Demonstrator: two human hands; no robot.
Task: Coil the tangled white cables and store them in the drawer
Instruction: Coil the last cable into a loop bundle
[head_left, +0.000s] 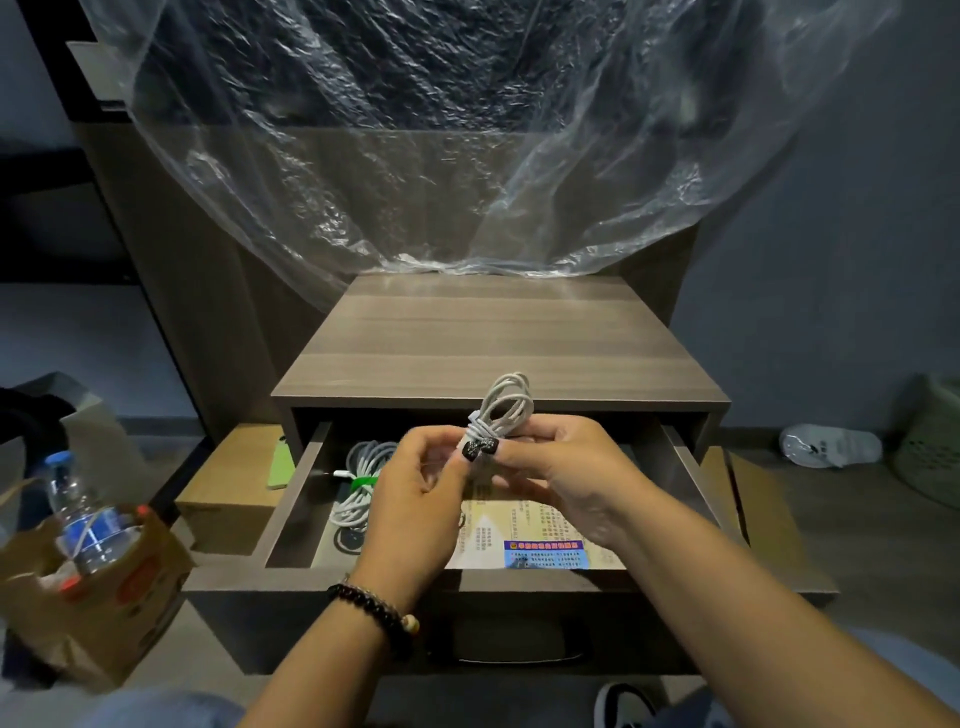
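A: Which step is this?

B: Finishing a coil, I'd say. Both hands hold a small coiled white cable (506, 402) above the open drawer (293, 499). The left hand (415, 493) pinches the wrapped waist of the bundle, and the right hand (566, 467) has its fingers (524, 434) curled round the same spot, loops standing up above the thumbs.

A: And the rest?

B: A second white cable bundle (358, 478), cinched with a green tie (363, 482), already lies in the drawer's left part, on a printed sheet (535, 540).

A: Next move?

B: Probably tuck in the loose end so the wrap holds, then lower the coil beside the other bundle.

A: Any writing?

B: The sheet has a blue band and lines of text, too small to read. The label on the water bottle (78, 514) on the left is illegible too.
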